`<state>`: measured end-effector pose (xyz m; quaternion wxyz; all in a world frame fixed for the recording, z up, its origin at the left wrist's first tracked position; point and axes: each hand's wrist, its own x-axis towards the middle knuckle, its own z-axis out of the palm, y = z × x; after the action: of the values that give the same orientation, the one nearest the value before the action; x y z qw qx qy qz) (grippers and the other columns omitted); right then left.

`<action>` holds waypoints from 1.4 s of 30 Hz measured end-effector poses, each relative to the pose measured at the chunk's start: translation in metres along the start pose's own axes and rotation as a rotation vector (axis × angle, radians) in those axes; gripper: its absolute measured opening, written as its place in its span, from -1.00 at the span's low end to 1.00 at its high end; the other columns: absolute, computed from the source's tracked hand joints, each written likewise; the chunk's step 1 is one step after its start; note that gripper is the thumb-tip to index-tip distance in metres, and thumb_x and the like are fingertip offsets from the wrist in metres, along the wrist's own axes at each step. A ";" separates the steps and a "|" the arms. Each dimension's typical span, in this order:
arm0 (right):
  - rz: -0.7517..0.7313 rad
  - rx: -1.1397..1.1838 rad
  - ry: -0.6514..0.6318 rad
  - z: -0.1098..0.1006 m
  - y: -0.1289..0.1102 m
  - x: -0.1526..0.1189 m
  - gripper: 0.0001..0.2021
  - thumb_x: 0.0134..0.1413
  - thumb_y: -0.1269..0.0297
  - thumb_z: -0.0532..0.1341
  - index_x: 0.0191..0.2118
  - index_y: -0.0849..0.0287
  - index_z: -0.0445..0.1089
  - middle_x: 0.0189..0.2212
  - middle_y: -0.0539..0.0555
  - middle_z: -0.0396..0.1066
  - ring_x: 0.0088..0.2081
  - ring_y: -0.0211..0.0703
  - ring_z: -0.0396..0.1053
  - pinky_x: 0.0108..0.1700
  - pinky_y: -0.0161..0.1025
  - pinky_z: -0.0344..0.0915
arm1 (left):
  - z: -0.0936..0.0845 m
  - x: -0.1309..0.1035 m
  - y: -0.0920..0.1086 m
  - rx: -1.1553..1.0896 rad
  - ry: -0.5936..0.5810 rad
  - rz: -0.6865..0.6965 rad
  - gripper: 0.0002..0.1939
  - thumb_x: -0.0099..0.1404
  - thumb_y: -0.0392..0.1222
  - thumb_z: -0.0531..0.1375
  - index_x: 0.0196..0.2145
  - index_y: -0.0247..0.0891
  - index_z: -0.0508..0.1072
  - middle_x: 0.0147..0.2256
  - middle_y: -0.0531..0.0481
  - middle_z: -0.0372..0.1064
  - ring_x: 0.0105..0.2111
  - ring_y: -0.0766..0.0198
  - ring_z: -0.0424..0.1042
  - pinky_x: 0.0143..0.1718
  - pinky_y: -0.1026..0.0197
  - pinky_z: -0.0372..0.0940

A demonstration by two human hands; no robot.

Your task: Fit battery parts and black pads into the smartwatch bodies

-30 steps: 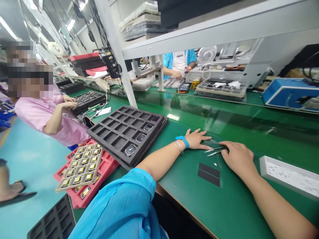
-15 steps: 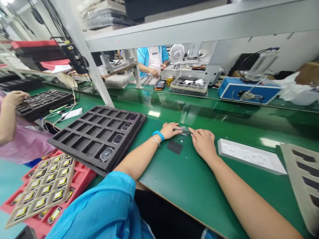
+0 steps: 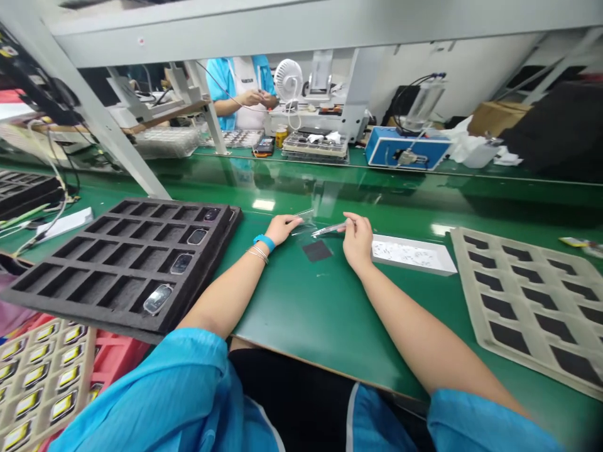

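My left hand [image 3: 279,230], with a blue band on its wrist, pinches the edge of a clear plastic film [image 3: 305,221] just above the green bench. Closed around a slim silvery tool that looks like tweezers [image 3: 331,228] is my right hand [image 3: 358,237]. The tool's tip points left, close to the film; whether it touches is too small to tell. A dark square sheet [image 3: 317,251] lies on the bench below and between both hands. Beside my right hand sits a white shallow box [image 3: 414,269] with many tiny pieces in it.
Left stands a black foam tray [image 3: 117,298] holding several watch-like devices in its right column. A beige tray [image 3: 475,326] with dark slots lies right. Lower left are a beige tray of yellow-marked parts [image 3: 35,351] and a red tray [image 3: 115,364]. A co-worker [image 3: 245,94] sits opposite.
The view has swung right. My hands have moved apart from their close position over the film, and the silvery tool now shows in my right hand. The co-worker's hands opposite have risen.
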<state>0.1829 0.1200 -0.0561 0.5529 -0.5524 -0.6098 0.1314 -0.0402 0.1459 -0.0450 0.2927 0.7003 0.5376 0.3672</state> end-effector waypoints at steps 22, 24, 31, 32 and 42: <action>0.062 0.316 0.082 0.009 0.011 0.004 -0.71 0.25 0.19 0.06 -0.03 0.15 0.41 -0.07 0.15 0.34 -0.25 -0.19 0.49 -0.03 -0.09 0.50 | -0.002 0.000 0.001 0.031 -0.088 0.017 -0.71 0.34 -0.10 0.15 -0.21 -0.25 0.64 0.04 -0.10 0.51 0.11 0.07 0.43 0.24 0.05 0.23; 0.098 0.343 0.041 0.012 0.014 0.005 -0.70 0.24 0.17 0.07 -0.03 0.14 0.41 -0.07 0.13 0.33 -0.24 -0.19 0.49 -0.02 -0.08 0.51 | -0.002 -0.001 0.002 0.038 -0.103 0.034 -0.71 0.33 -0.08 0.16 -0.22 -0.25 0.65 0.04 -0.10 0.52 0.10 0.08 0.44 0.24 0.07 0.23; 0.119 0.442 0.034 0.014 0.019 0.006 -0.67 0.07 0.20 0.21 -0.04 0.18 0.42 -0.13 0.10 0.31 -0.25 -0.19 0.49 0.01 -0.05 0.49 | -0.002 -0.001 -0.002 0.074 -0.145 0.092 -0.73 0.32 -0.09 0.19 -0.19 -0.23 0.65 0.06 -0.12 0.50 0.12 0.10 0.43 0.25 0.11 0.22; 0.116 0.443 0.041 0.014 0.019 0.006 -0.67 0.06 0.20 0.22 -0.05 0.18 0.42 -0.13 0.11 0.31 -0.24 -0.19 0.49 0.01 -0.05 0.49 | -0.002 -0.001 -0.003 0.078 -0.146 0.095 -0.74 0.33 -0.09 0.19 -0.19 -0.22 0.65 0.06 -0.11 0.50 0.11 0.10 0.44 0.24 0.11 0.22; 0.402 0.720 -0.088 0.013 0.010 0.006 -0.60 -0.16 0.14 0.43 -0.15 0.14 0.46 -0.36 -0.06 0.42 -0.35 -0.26 0.50 -0.05 -0.10 0.55 | 0.003 0.003 -0.010 0.140 -0.116 0.137 -0.82 0.30 -0.13 0.24 -0.25 -0.18 0.65 0.01 -0.06 0.54 0.08 0.12 0.47 0.21 0.10 0.27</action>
<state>0.1783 0.1342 -0.0651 0.6475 -0.4257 -0.4278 0.4652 -0.0428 0.1515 -0.0544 0.2479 0.7744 0.4948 0.3066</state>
